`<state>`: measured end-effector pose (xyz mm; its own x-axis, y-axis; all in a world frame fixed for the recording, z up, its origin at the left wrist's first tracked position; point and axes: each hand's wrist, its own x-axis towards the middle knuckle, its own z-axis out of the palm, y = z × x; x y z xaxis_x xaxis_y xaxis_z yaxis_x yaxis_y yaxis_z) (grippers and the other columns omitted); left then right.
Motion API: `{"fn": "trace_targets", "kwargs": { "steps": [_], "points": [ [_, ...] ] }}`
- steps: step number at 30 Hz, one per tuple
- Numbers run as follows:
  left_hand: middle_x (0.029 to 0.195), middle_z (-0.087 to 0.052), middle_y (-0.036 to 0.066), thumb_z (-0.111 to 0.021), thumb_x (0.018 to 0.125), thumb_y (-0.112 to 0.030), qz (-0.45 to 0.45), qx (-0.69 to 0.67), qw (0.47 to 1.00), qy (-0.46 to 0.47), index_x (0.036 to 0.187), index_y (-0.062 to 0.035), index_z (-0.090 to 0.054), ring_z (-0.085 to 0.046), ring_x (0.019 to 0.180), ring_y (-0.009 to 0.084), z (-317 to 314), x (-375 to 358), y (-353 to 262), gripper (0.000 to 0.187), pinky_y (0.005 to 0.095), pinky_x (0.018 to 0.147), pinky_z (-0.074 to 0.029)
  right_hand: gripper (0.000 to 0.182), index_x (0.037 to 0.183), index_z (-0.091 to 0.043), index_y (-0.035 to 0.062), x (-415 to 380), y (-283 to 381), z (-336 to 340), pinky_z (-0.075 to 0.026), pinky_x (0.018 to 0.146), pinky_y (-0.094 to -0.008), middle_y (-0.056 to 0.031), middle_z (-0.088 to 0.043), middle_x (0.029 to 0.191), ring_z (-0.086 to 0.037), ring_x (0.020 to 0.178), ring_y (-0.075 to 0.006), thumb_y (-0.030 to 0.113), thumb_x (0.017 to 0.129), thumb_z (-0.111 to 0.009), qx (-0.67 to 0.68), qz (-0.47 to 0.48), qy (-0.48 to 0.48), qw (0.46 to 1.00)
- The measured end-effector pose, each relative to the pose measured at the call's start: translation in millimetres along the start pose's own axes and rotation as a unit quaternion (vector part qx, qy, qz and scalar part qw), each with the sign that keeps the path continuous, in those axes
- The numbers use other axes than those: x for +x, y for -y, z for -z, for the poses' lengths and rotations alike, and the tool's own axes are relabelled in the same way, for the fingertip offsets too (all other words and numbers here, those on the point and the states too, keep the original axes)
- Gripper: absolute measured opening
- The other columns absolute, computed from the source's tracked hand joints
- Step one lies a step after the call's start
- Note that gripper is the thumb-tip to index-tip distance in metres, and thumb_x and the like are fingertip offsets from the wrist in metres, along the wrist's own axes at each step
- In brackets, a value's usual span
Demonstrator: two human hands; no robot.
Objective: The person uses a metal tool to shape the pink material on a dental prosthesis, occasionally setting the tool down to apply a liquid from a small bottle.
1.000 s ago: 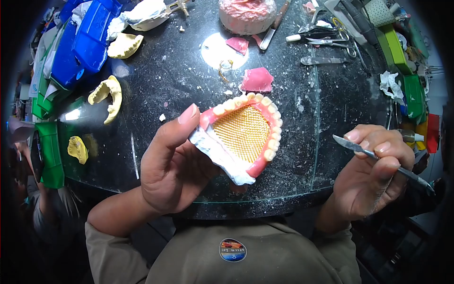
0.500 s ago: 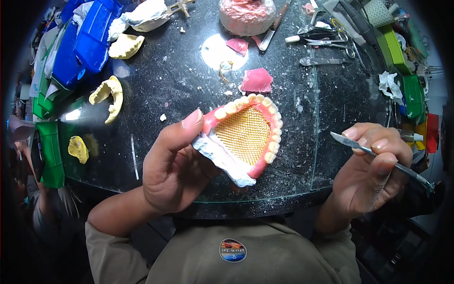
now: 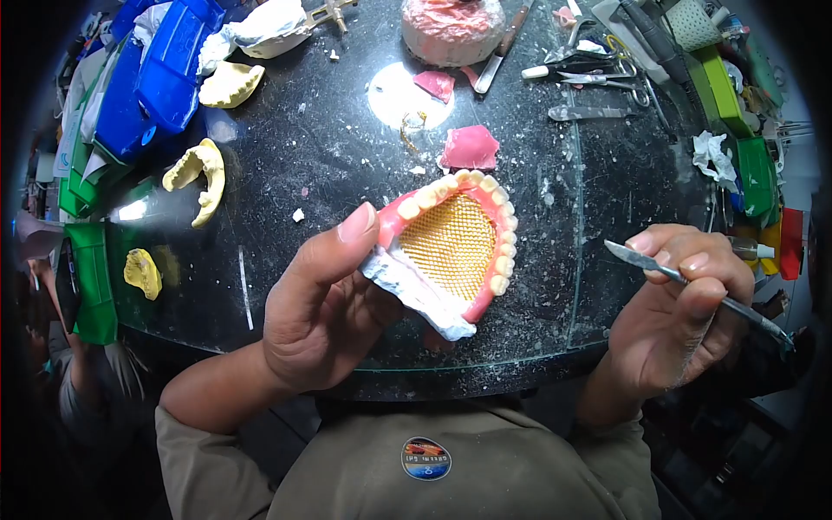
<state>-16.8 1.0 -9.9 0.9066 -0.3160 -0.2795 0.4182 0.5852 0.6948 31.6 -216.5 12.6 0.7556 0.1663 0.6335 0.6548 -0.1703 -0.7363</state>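
Observation:
My left hand (image 3: 325, 299) is closed on a denture on its cast (image 3: 449, 247), thumb on the near-left rim and fingers hidden underneath. Cream teeth run along pink wax round a gold mesh palate, and white plaster shows at its lower left edge. To the right, apart from the denture, my right hand (image 3: 685, 312) pinches a slim metal wax carver (image 3: 646, 262), its blade pointing left toward the denture. Just beyond the denture lies a pink wax piece (image 3: 471, 148) on the black table (image 3: 537, 286). A small gold wire piece (image 3: 412, 130) lies behind that.
Yellowish plaster pieces (image 3: 208, 178) lie at the left, near blue bins (image 3: 160, 78) and a green bin (image 3: 91, 282). A tub of pink wax (image 3: 452, 30) and a knife (image 3: 503, 52) are at the back. Scissors (image 3: 607, 79) and other tools lie back right. Crumbs dot the tabletop.
The denture in my left hand has shifted slightly to the right and turned a little. My right hand and the wax carver have hardly moved.

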Motion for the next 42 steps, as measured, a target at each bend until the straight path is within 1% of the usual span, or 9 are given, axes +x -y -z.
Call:
{"fn": "trace_targets", "kwargs": {
  "steps": [3, 11, 18, 21, 25, 29, 35, 38, 42],
  "points": [
    [0.129, -0.040, 0.024, -0.024, 0.093, -0.040, -0.047, 0.095, 0.994, 0.032, 0.133, 0.0037, -0.027, -0.044, 0.118, 0.0337, -2.1, -1.2, -0.5, 0.059, 0.0430, 0.101, -0.033, 0.028, 0.090, -0.046, -0.0017, 0.1, 0.4, -0.7, -0.044, 0.062, -0.0313, -0.0102, -0.048, 0.072, -0.051, 0.066, -0.0204, 0.026, 0.093, -0.044, 0.002, -0.003, -0.002, 1.000],
    [0.135, -0.032, 0.024, -0.023, 0.092, -0.040, 0.023, -0.011, 1.000, 0.014, 0.135, 0.0049, -0.023, -0.033, 0.126, 0.0331, -6.8, 2.4, -6.4, 0.061, 0.0417, 0.107, -0.023, 0.027, 0.090, -0.047, -0.0016, 0.5, 0.7, -1.1, -0.045, 0.062, -0.0312, -0.0100, -0.048, 0.071, -0.051, 0.066, -0.0204, 0.026, 0.092, -0.045, 0.004, -0.006, -0.002, 1.000],
    [0.135, -0.034, 0.022, -0.024, 0.092, -0.040, 0.021, -0.016, 1.000, 0.003, 0.134, 0.0045, -0.024, -0.036, 0.124, 0.0324, -6.1, 2.0, -5.8, 0.062, 0.0419, 0.106, -0.026, 0.027, 0.090, -0.047, -0.0015, 0.8, 1.4, -2.7, -0.045, 0.062, -0.0310, -0.0107, -0.048, 0.072, -0.052, 0.066, -0.0210, 0.025, 0.092, -0.045, 0.014, -0.010, -0.004, 1.000],
    [0.133, -0.036, 0.021, -0.025, 0.091, -0.043, -0.004, 0.052, 0.999, 0.015, 0.134, 0.0036, -0.026, -0.038, 0.123, 0.0321, -4.9, 0.4, -4.7, 0.063, 0.0423, 0.104, -0.029, 0.027, 0.090, -0.047, -0.0015, 0.3, 1.0, -2.9, -0.045, 0.061, -0.0311, -0.0108, -0.048, 0.072, -0.052, 0.066, -0.0211, 0.025, 0.092, -0.045, 0.017, -0.011, -0.003, 1.000],
    [0.131, -0.041, 0.019, -0.028, 0.088, -0.050, 0.053, -0.003, 0.998, -0.027, 0.134, 0.0022, -0.028, -0.042, 0.120, 0.0319, -5.2, 1.1, -6.6, 0.069, 0.0420, 0.102, -0.032, 0.027, 0.090, -0.047, -0.0013, 0.4, 0.5, -2.7, -0.045, 0.061, -0.0309, -0.0105, -0.048, 0.072, -0.052, 0.066, -0.0209, 0.025, 0.092, -0.046, 0.016, -0.009, -0.003, 1.000],
    [0.126, -0.046, 0.019, -0.030, 0.085, -0.056, 0.067, 0.010, 0.996, -0.052, 0.134, 0.0000, -0.029, -0.050, 0.112, 0.0313, -6.4, 2.1, -6.9, 0.074, 0.0406, 0.095, -0.039, 0.032, 0.090, -0.047, 0.0018, -0.9, -1.3, -3.5, -0.053, 0.061, -0.0316, -0.0105, -0.053, 0.073, -0.059, 0.066, -0.0188, 0.032, 0.085, -0.058, 0.045, -0.026, -0.040, 0.998],
    [0.115, -0.053, 0.018, -0.028, 0.085, -0.058, 0.070, 0.025, 0.995, -0.067, 0.133, -0.0040, -0.032, -0.057, 0.101, 0.0290, -4.9, 2.5, -6.5, 0.073, 0.0365, 0.068, -0.052, 0.033, 0.089, -0.047, 0.0021, -0.9, 0.2, -3.8, -0.053, 0.061, -0.0317, -0.0104, -0.053, 0.072, -0.058, 0.065, -0.0187, 0.033, 0.084, -0.058, 0.040, -0.037, -0.044, 0.998],
    [0.112, -0.055, 0.018, -0.027, 0.085, -0.059, 0.071, 0.027, 0.995, -0.063, 0.132, -0.0045, -0.033, -0.057, 0.099, 0.0277, -4.6, 3.0, -6.1, 0.073, 0.0348, 0.063, -0.052, 0.027, 0.090, -0.047, -0.0012, 0.0, 0.9, -2.1, -0.045, 0.061, -0.0306, -0.0104, -0.048, 0.072, -0.052, 0.066, -0.0208, 0.026, 0.092, -0.046, 0.020, -0.013, -0.002, 1.000],
    [0.111, -0.055, 0.019, -0.025, 0.085, -0.061, 0.071, 0.020, 0.996, -0.050, 0.132, -0.0044, -0.033, -0.058, 0.099, 0.0268, -4.0, 3.9, -6.6, 0.074, 0.0343, 0.063, -0.052, 0.027, 0.091, -0.047, -0.0012, -0.3, 0.5, -2.6, -0.045, 0.061, -0.0307, -0.0104, -0.048, 0.073, -0.052, 0.067, -0.0209, 0.026, 0.092, -0.045, 0.022, -0.013, -0.002, 1.000]
  ]
}}
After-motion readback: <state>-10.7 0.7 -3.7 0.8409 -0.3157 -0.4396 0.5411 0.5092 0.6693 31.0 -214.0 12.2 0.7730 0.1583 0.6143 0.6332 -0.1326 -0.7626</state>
